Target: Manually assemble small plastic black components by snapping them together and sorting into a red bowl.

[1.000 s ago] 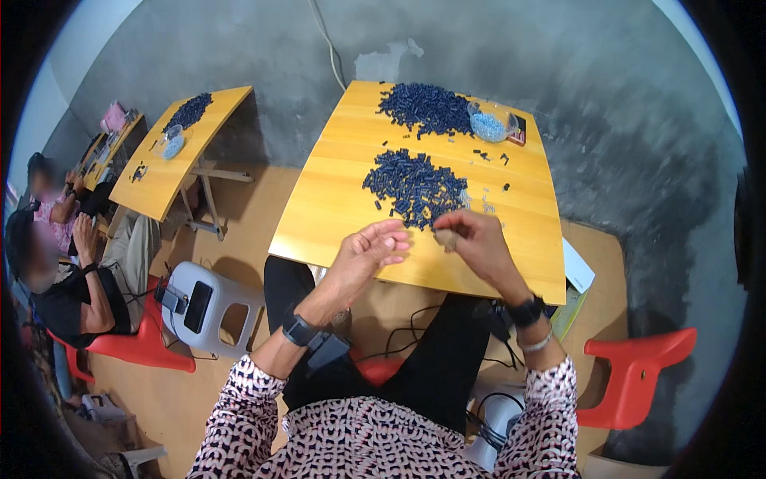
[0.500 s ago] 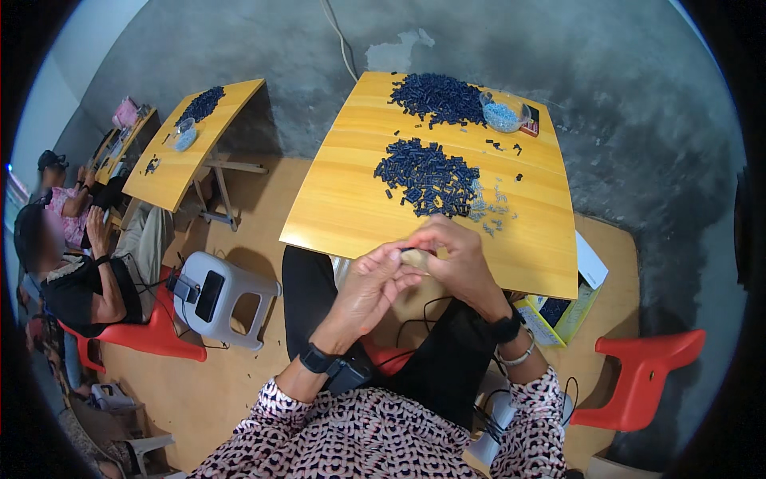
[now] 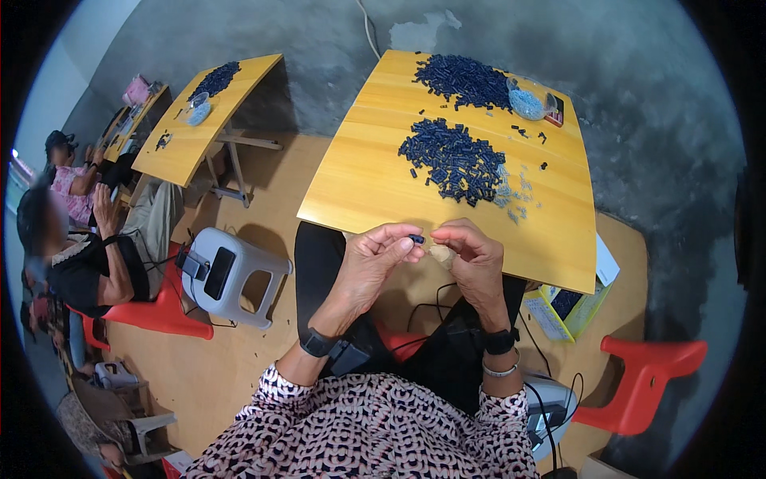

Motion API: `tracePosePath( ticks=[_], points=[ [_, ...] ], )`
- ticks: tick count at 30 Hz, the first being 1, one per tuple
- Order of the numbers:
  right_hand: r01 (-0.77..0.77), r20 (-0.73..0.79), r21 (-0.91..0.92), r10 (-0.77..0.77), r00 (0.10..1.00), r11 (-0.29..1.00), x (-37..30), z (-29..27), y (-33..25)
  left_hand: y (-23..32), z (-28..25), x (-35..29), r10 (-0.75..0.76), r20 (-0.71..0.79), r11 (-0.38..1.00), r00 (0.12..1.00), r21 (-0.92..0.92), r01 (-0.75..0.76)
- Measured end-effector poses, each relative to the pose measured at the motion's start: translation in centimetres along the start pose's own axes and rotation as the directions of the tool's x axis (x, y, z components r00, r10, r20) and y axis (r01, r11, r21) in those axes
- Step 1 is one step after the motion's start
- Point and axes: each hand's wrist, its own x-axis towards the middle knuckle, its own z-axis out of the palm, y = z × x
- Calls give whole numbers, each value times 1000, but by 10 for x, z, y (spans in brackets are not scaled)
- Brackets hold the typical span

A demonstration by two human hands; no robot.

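Just in front of the table's near edge, my left hand (image 3: 371, 259) pinches a small dark blue plastic piece (image 3: 416, 239) between thumb and fingertips. Close beside it on the right, my right hand (image 3: 472, 259) has its thumb and index finger drawn together. A beige wrap-like cover (image 3: 441, 255) shows at its thumb. Whether a tiny part sits between those right fingertips is too small to tell. Beyond the hands, a heap of similar dark blue pieces (image 3: 451, 162) lies on the yellow wooden table (image 3: 359, 184). Small grey-clear parts (image 3: 519, 191) are scattered at its right side.
Another dark heap (image 3: 461, 80) and a clear bowl of light-blue bits (image 3: 527, 104) stand at the table's far end. A yellow-green box (image 3: 566, 311) and red stool (image 3: 638, 383) are right. Left are a grey stool (image 3: 231, 275), another table (image 3: 179, 148) and seated people (image 3: 88, 271).
My hands have drawn slightly apart, and the dark blue piece now shows plainly in the left fingertips. The view has shifted, so the table sits further right and higher.
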Motion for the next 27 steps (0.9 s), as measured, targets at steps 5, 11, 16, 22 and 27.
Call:
tracePosePath(
  ticks=[5,11,16,22,27],
  points=[
    [40,-55,-81,-45,997,996,-8,-10,-6,-7,13,7,38,27,979,999,200,-43],
    [112,-105,-225,-139,985,968,-13,-30,-6,-18,33,18,-1,44,969,999,248,-10],
    [125,-123,-351,-178,976,928,-13,-43,-9,-30,46,26,-16,5,960,1000,278,14],
    [63,-239,-149,-98,966,987,-16,-55,6,-43,61,40,-79,28,992,996,103,76],
    [-22,-210,-264,-35,977,964,-7,-69,-2,-49,66,54,-115,52,993,992,-4,115]
  ],
)
